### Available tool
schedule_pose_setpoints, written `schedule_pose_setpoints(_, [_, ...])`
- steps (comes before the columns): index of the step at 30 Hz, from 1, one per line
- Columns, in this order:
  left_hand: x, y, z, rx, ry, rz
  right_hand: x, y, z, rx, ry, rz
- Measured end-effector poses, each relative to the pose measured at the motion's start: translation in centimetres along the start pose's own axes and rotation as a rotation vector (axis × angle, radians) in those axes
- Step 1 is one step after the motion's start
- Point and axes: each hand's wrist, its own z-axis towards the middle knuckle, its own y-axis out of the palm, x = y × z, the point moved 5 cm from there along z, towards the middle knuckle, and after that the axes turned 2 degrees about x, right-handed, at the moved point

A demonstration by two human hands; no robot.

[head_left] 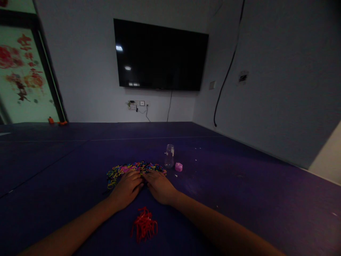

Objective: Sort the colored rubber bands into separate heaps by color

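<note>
A heap of small multicoloured rubber bands (119, 171) lies on the dark blue-purple surface. My left hand (128, 186) rests on its near edge, fingers stretched forward and fingertips partly hidden among the bands. Beside it, my right hand (159, 185) reaches into the same heap from the right, its fingers laid over the bands. The two hands nearly meet at the index fingers. Closer to me, between my forearms, sits a separate small pile of red rubber bands (144, 224). Whether any single band is between my fingers cannot be made out.
Just beyond my right hand stand a clear open jar (169, 156) and a pink lid-like piece (178, 166). White scraps (196, 160) dot the surface (229, 185). A television (161, 55) hangs on the far wall, and a black cable (226, 76) dangles at the right.
</note>
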Motion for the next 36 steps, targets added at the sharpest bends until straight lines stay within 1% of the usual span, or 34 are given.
schedule_pose_setpoints(6, [0.18,-0.18,0.04,-0.015,-0.013,-0.003,0.0,-0.11,0.04,-0.017,0.025,-0.012])
schedule_pose_setpoints(12, [0.56,-0.37,0.25,-0.056,-0.019,-0.001,-0.22,-0.4,0.09,-0.033,0.037,-0.023])
schedule_pose_setpoints(20, [0.46,-0.31,0.12,-0.067,-0.041,0.035,-0.16,-0.37,0.07,-0.034,0.081,-0.054])
schedule_pose_setpoints(31, [0.18,-0.02,-0.01,-0.066,-0.018,-0.005,-0.13,-0.38,0.1,-0.021,0.048,-0.034])
schedule_pose_setpoints(36, [0.18,0.11,0.09,-0.088,-0.018,0.002,-0.25,-0.41,0.07,-0.021,0.028,-0.012])
